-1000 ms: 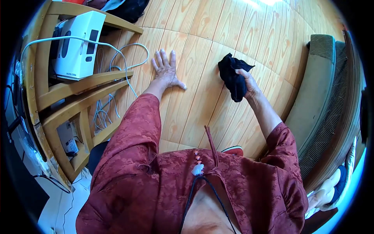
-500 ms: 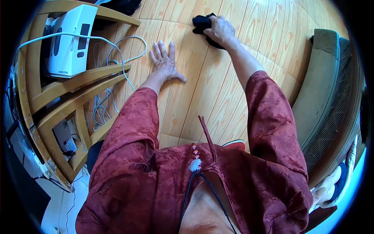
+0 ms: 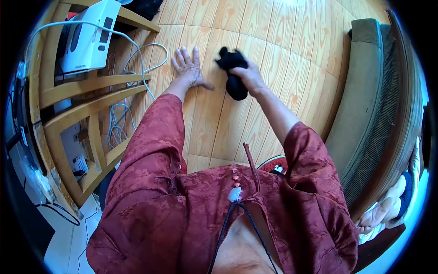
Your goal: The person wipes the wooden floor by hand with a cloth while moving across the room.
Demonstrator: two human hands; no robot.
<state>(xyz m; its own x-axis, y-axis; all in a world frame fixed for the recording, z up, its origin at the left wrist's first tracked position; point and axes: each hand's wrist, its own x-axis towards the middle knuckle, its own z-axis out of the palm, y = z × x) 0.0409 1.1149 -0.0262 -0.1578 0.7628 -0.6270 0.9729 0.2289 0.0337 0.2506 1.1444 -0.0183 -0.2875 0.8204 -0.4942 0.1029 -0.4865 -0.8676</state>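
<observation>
On the wood-patterned floor [image 3: 205, 123], my left hand [image 3: 188, 71] lies flat with its fingers spread and nothing under them that I can see. To its right, my right hand [image 3: 250, 76] grips a bunched black cloth [image 3: 235, 82] at floor level. The cloth spills out on both sides of the fingers, and its upper end is slightly blurred. Part of my right palm is hidden behind it.
A wooden frame [image 3: 91, 89] at left carries a white box [image 3: 91, 39]. White cables [image 3: 119, 123] hang and coil beside my left arm. A padded sofa edge [image 3: 353, 91] runs along the right. Another person's bare foot [image 3: 381, 212] shows at lower right.
My right hand has drawn the black cloth nearer to my body and a little left. My left hand stays planted on the same spot of floor.
</observation>
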